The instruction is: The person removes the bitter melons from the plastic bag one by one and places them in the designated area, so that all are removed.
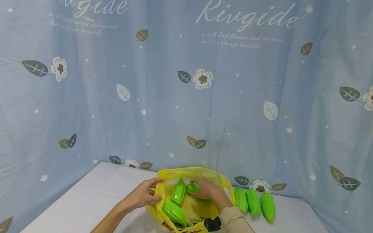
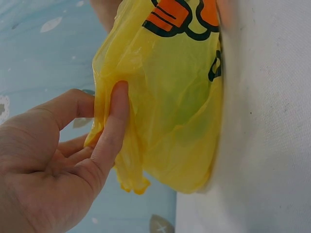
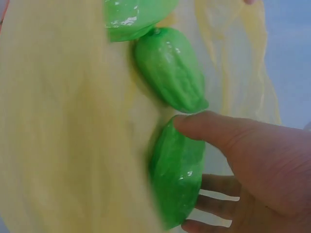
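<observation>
A yellow plastic bag [image 1: 198,171] lies with its mouth facing me. My left hand [image 1: 144,194] pinches the left edge of its mouth between thumb and fingers; the left wrist view shows the film [image 2: 160,145] bunched there. Inside the bag, my right hand [image 1: 207,189] holds a glossy green bitter melon [image 3: 179,177], thumb at one end and fingers along its side. Another bitter melon [image 1: 178,191] lies left of that hand, and one more [image 1: 174,212] rests near the bag's front left rim. The head view partly hides the held melon behind the right hand.
Right of the bag, three more green bitter melons [image 1: 254,202] stand in a row on the white table [image 1: 300,232]. A blue printed curtain [image 1: 227,109] rises behind the table and along both sides.
</observation>
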A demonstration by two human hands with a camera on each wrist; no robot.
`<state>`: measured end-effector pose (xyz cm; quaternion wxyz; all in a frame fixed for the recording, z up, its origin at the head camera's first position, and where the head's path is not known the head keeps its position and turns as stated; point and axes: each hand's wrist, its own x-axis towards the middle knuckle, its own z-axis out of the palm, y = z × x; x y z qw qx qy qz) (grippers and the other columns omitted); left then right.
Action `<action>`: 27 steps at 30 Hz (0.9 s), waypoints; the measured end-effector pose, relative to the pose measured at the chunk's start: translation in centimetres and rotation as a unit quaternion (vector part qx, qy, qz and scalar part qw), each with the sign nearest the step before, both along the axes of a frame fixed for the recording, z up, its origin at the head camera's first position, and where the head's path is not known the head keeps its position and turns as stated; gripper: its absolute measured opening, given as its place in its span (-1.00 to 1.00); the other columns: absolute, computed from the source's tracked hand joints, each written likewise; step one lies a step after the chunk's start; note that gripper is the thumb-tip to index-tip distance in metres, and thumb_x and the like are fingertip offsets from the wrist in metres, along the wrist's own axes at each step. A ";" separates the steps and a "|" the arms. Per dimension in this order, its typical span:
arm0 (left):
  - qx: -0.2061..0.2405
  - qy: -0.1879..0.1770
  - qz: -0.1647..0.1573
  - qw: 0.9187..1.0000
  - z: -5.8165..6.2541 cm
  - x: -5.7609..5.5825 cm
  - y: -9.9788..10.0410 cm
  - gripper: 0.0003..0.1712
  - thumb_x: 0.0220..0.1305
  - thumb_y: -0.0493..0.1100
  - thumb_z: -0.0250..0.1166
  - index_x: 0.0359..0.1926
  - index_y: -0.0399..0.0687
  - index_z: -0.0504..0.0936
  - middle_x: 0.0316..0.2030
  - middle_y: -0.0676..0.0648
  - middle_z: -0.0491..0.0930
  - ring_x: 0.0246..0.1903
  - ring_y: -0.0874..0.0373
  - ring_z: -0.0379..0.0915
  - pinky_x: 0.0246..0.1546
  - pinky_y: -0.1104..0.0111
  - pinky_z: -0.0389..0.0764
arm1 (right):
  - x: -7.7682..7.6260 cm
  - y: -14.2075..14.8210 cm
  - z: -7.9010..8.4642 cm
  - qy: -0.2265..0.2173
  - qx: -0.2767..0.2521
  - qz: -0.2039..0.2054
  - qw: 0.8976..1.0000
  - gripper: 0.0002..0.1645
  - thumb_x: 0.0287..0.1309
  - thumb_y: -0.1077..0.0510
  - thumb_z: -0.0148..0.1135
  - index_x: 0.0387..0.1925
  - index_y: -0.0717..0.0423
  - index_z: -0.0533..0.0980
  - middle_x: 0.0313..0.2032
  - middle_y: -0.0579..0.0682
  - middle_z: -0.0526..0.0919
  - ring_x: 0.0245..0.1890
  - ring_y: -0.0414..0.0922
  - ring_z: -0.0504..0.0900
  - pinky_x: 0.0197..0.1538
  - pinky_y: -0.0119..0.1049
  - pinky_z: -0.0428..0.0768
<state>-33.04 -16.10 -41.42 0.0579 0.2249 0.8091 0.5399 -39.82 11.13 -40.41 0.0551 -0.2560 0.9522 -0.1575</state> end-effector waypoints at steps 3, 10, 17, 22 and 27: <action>0.000 -0.001 -0.002 1.000 0.1 0.0 0.0 -0.21 0.24 -0.32 0.29 0.42 -0.41 0.17 -0.08 -0.28 0.52 -0.24 0.06 0.63 -0.42 0.25 0.76 | -0.1 0.0 -0.4 0.004 0.006 -0.008 1.000 -0.36 0.16 0.16 0.36 0.28 0.16 0.42 0.27 0.17 0.47 0.32 0.21 0.38 0.34 0.15 0.41; 0.004 -0.001 -0.004 1.000 -0.1 0.0 0.0 -0.21 0.24 -0.33 0.29 0.42 -0.40 0.17 -0.08 -0.27 0.52 -0.22 0.06 0.63 -0.41 0.24 0.76 | 0.2 -0.1 -0.5 -0.001 0.012 -0.035 0.999 -0.35 0.11 0.24 0.39 0.26 0.08 0.44 0.27 0.13 0.48 0.35 0.21 0.33 0.31 0.16 0.43; 0.004 -0.001 -0.004 1.000 0.0 0.1 0.1 -0.21 0.23 -0.33 0.29 0.42 -0.41 0.17 -0.07 -0.28 0.52 -0.22 0.06 0.62 -0.41 0.24 0.76 | 0.4 -0.4 -0.5 0.017 0.029 -0.059 0.998 -0.37 0.08 0.38 0.34 0.21 0.00 0.48 0.18 0.11 0.54 0.24 0.15 0.45 0.19 0.03 0.55; -0.002 0.003 -0.003 1.000 0.1 0.1 0.1 -0.22 0.23 -0.33 0.29 0.42 -0.41 0.18 -0.07 -0.28 0.53 -0.24 0.07 0.62 -0.42 0.25 0.76 | 0.4 -0.5 -0.6 0.019 0.040 -0.072 0.996 -0.37 0.09 0.42 0.31 0.19 -0.06 0.49 0.15 0.10 0.55 0.18 0.11 0.51 0.15 -0.02 0.58; -0.003 0.002 -0.002 1.000 0.1 0.1 0.1 -0.22 0.23 -0.34 0.29 0.41 -0.41 0.18 -0.09 -0.27 0.54 -0.23 0.07 0.62 -0.41 0.24 0.76 | 0.5 -0.6 -0.5 0.021 0.054 -0.076 0.995 -0.40 0.12 0.42 0.28 0.16 -0.09 0.50 0.12 0.05 0.57 0.15 0.06 0.53 0.14 -0.06 0.59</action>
